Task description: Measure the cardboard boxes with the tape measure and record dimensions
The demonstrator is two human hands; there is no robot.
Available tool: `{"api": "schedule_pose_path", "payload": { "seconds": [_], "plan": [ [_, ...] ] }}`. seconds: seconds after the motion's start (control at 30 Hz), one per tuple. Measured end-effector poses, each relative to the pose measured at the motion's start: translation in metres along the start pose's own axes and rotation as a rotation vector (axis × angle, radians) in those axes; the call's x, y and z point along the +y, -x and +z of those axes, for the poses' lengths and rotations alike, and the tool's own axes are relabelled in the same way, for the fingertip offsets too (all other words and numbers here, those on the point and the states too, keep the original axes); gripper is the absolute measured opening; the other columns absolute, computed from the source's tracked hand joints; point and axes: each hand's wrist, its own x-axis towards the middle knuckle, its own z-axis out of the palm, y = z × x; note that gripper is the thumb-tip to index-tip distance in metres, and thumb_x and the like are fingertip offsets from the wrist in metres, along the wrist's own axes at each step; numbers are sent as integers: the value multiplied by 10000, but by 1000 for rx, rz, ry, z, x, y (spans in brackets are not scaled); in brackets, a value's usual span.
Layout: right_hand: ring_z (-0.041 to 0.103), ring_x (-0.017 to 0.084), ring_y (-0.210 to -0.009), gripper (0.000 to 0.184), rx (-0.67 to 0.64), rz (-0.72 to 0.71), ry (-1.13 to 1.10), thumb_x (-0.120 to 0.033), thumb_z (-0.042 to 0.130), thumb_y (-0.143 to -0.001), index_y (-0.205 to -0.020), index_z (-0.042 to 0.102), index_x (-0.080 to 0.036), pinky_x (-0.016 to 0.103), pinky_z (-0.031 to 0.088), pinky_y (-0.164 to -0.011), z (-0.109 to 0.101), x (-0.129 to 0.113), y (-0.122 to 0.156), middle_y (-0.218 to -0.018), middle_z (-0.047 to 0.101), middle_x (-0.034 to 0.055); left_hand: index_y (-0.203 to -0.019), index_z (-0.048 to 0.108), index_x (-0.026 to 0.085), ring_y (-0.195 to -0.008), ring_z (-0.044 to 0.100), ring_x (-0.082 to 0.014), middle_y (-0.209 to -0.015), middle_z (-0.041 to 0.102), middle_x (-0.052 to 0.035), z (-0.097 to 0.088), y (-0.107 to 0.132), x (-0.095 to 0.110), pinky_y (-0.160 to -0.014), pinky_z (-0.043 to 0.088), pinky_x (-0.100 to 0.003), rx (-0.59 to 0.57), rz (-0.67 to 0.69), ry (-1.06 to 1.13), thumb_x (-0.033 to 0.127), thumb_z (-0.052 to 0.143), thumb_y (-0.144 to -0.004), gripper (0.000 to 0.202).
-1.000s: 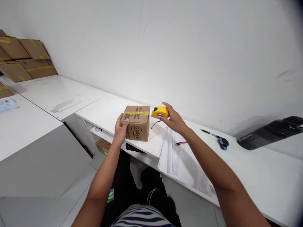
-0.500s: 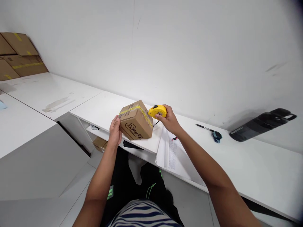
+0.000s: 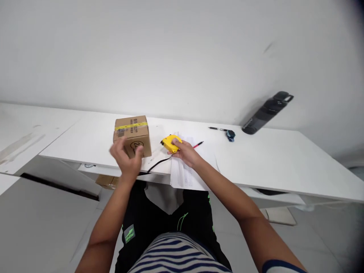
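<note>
Cardboard box (image 3: 131, 131), tilted earlier, has been levelled on the white tabletop (image 3: 256, 161), apparently needing less steadying; the yellow tape measure (image 3: 168, 141) is clasped by the right hand (image 3: 185, 152); the left hand (image 3: 128, 163) is spread nearby, contact unclear.

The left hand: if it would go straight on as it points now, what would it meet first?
The left hand would most likely meet the cardboard box first; depth is unclear, so they may be touching.

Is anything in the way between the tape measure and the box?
Nothing visible: only white tabletop shows between the tape measure, in the right hand, and the box. The left hand, at the box's near side, is outside that gap.
</note>
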Motion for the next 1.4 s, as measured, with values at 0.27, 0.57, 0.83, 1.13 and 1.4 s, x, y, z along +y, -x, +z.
{"api": "schedule_pose_path", "payload": {
  "seconds": [0.27,0.57,0.83,1.13,1.4],
  "plan": [
    [672,194,-767,616,-72,-195,390,-709,366,-903,-1191,612,-223,341,564,-676,-41,9,38,-863,705,57,-1120,644,128,-966,668,-266,-1012,714,-126,85,47,11,-830,541,-379,-843,-654,607,562,669,-762,563],
    [645,245,-796,420,68,-124,1930,-174,435,-948,-1352,545,-186,318,375,-653,-171,-31,-29,-1070,687,160,-1049,696,133,-890,693,-255,-937,741,-79,122,44,-14,-765,573,-367,-1081,-341,269,504,643,-757,475],
    [485,131,-583,560,220,-327,791,-653,392,-921,-714,622,-186,272,378,-586,-151,4,6,-600,522,-4,-1222,623,200,-1138,634,-280,-1188,686,-72,125,51,-20,-1115,405,-476,-1082,-59,34,526,621,-822,516],
    [486,121,-567,440,246,-199,777,-535,585,-857,-587,480,-202,257,341,-518,-147,14,8,-572,515,-14,-1140,650,234,-1250,558,-256,-1177,686,-27,133,51,-18,-1251,77,-489,-1102,55,-111,521,573,-863,406],
    [515,127,-584,375,207,-208,793,-417,581,-859,-571,500,-191,266,353,-518,-148,16,7,-605,567,6,-1259,549,239,-1193,600,-218,-1216,671,-30,134,53,-12,-1245,115,-496,-1069,34,-110,448,631,-835,480]
  ]
}}
